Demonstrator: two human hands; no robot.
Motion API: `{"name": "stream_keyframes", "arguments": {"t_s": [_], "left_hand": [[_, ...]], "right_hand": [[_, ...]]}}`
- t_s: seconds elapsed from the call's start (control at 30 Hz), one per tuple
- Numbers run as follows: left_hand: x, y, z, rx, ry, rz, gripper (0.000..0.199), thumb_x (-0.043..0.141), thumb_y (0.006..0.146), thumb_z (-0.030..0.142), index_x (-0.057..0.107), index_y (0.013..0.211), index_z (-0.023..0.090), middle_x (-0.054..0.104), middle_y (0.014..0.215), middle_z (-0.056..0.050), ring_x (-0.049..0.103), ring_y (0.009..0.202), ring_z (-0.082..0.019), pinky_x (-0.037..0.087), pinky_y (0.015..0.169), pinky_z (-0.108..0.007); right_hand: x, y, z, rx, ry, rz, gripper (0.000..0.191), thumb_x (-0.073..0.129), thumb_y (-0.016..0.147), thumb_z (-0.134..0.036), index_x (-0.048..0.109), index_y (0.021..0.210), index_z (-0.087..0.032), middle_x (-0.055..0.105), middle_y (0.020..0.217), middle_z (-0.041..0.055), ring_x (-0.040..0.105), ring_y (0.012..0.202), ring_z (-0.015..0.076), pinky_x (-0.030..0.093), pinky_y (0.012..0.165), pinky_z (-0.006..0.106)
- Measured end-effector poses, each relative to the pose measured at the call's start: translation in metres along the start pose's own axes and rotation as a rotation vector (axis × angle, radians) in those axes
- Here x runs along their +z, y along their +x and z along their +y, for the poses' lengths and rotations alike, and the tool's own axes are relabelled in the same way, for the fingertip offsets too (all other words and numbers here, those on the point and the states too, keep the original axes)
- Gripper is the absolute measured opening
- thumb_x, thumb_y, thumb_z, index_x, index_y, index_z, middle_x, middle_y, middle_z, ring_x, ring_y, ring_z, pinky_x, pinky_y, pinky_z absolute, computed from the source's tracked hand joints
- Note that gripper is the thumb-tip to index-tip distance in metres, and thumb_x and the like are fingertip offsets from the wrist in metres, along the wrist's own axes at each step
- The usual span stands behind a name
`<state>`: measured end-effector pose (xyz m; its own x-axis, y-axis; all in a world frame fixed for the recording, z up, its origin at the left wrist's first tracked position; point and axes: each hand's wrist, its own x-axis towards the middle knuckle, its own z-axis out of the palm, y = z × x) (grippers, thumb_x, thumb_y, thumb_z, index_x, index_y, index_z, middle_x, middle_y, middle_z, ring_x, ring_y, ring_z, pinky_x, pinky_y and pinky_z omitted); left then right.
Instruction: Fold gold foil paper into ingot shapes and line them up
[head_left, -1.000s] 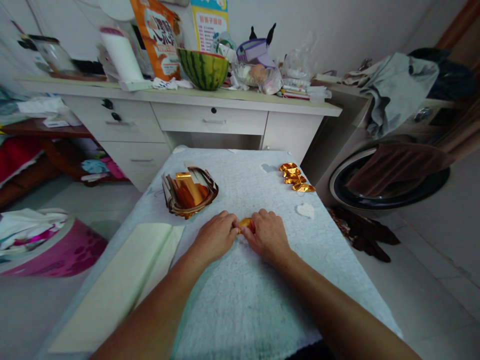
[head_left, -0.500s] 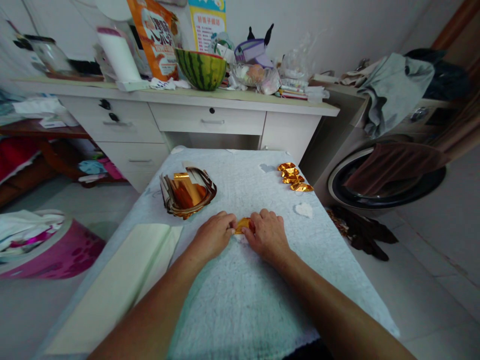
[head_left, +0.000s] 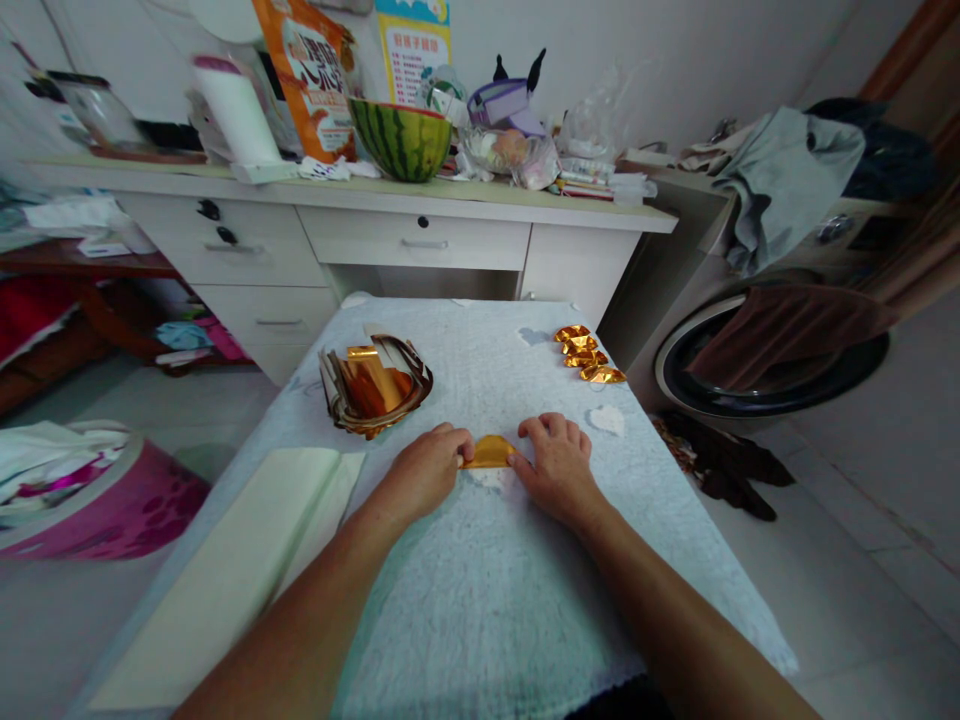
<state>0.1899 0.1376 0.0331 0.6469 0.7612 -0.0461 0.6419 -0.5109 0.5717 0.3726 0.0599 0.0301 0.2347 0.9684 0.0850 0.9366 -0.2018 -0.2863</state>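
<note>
A small piece of gold foil paper [head_left: 490, 452], folded into a low dome shape with a straight near edge, lies on the cloth-covered table [head_left: 480, 590]. At its left end, my left hand [head_left: 427, 467] is closed in a pinch on the paper. My right hand [head_left: 557, 462] has its thumb at the paper's right tip, while the fingers are lifted and apart from it. Beyond my left hand sits a bundle of gold foil sheets [head_left: 379, 385] with a curled brown rim. Several folded gold foil pieces [head_left: 581, 350] lie in a row at the far right of the table.
Pale folded paper [head_left: 232, 560] lies along the table's left side. Behind stands a white desk [head_left: 420, 235] with a watermelon half [head_left: 401, 140] and an orange snack bag [head_left: 307, 85]. A washing machine [head_left: 694, 240] is at right, a pink bin [head_left: 142, 495] at left.
My right hand has shifted right and its fingers have spread, uncovering more of the gold foil paper. My left hand keeps its pinch at the left end.
</note>
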Motion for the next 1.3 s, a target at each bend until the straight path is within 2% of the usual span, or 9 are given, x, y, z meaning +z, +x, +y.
{"name": "stream_keyframes", "arguments": {"t_s": [0.13,0.43,0.63,0.7,0.77,0.9,1.03,1.17,1.3], "left_hand": [[0.001,0.0,-0.001,-0.001,-0.012,-0.006,0.021,0.042,0.079,0.008,0.059,0.08,0.021,0.056,0.085,-0.002,0.054,0.08,-0.015,0.04,0.074,-0.025],[0.001,0.0,-0.002,-0.009,-0.021,-0.005,0.022,0.042,0.079,0.008,0.06,0.081,0.021,0.057,0.085,-0.001,0.054,0.079,-0.015,0.04,0.074,-0.025],[0.0,-0.001,-0.002,0.002,-0.037,0.01,0.025,0.041,0.081,0.01,0.061,0.09,0.022,0.058,0.09,-0.002,0.056,0.083,-0.016,0.041,0.077,-0.026],[0.0,-0.001,-0.002,0.009,-0.031,0.004,0.026,0.042,0.081,0.009,0.062,0.091,0.023,0.059,0.09,-0.002,0.056,0.085,-0.017,0.042,0.078,-0.027],[0.001,0.0,-0.004,0.02,-0.029,0.006,0.026,0.042,0.081,0.009,0.062,0.091,0.023,0.059,0.09,-0.002,0.056,0.085,-0.017,0.042,0.079,-0.027],[0.003,0.001,-0.008,0.053,-0.034,0.02,0.028,0.041,0.081,0.01,0.063,0.094,0.022,0.059,0.091,-0.003,0.056,0.087,-0.017,0.042,0.08,-0.028],[0.001,0.0,-0.009,0.077,-0.02,0.014,0.028,0.04,0.082,0.01,0.062,0.094,0.022,0.059,0.09,-0.003,0.056,0.088,-0.018,0.042,0.079,-0.028],[-0.004,-0.002,-0.007,0.089,-0.038,-0.008,0.029,0.038,0.08,0.008,0.061,0.093,0.021,0.058,0.091,-0.003,0.055,0.089,-0.017,0.041,0.079,-0.028],[-0.007,-0.002,-0.009,0.077,-0.066,-0.037,0.031,0.037,0.079,0.008,0.061,0.094,0.021,0.058,0.091,-0.002,0.054,0.087,-0.016,0.041,0.076,-0.027]], "right_hand": [[0.0,0.001,0.007,-0.002,0.035,0.002,0.035,0.06,0.082,-0.038,0.056,0.115,-0.028,0.048,0.122,0.0083,0.043,0.109,0.0262,0.029,0.093,0.041],[-0.008,0.003,0.013,-0.004,0.073,-0.102,0.039,0.058,0.081,-0.028,0.053,0.12,-0.031,0.045,0.128,0.0062,0.04,0.116,0.0249,0.027,0.098,0.041],[-0.01,0.004,0.017,-0.054,0.149,-0.061,0.036,0.056,0.077,-0.018,0.053,0.113,-0.022,0.051,0.12,0.0085,0.042,0.111,0.0255,0.03,0.096,0.041],[-0.01,0.004,0.015,-0.101,0.198,0.012,0.03,0.057,0.075,-0.015,0.055,0.105,-0.02,0.053,0.115,0.009,0.043,0.108,0.0257,0.031,0.094,0.04],[-0.009,0.004,0.011,-0.215,0.269,0.072,0.023,0.055,0.076,-0.012,0.057,0.098,-0.019,0.054,0.112,0.0083,0.045,0.105,0.0244,0.033,0.091,0.038],[-0.002,0.003,-0.004,-0.457,0.36,0.039,0.016,0.051,0.084,-0.01,0.06,0.092,-0.019,0.058,0.099,0.0054,0.049,0.093,0.0194,0.036,0.086,0.033],[0.006,0.004,-0.014,-0.491,0.305,-0.057,0.012,0.053,0.087,-0.013,0.063,0.091,-0.018,0.059,0.092,0.0045,0.051,0.089,0.0172,0.037,0.082,0.03],[0.008,0.004,-0.015,-0.474,0.234,-0.066,0.012,0.054,0.088,-0.015,0.065,0.093,-0.019,0.059,0.094,0.0043,0.051,0.09,0.017,0.036,0.08,0.03],[0.005,-0.001,-0.013,-0.526,0.183,-0.072,0.02,0.053,0.09,-0.017,0.065,0.105,-0.023,0.058,0.1,0.0048,0.05,0.093,0.0178,0.034,0.08,0.031]]}}
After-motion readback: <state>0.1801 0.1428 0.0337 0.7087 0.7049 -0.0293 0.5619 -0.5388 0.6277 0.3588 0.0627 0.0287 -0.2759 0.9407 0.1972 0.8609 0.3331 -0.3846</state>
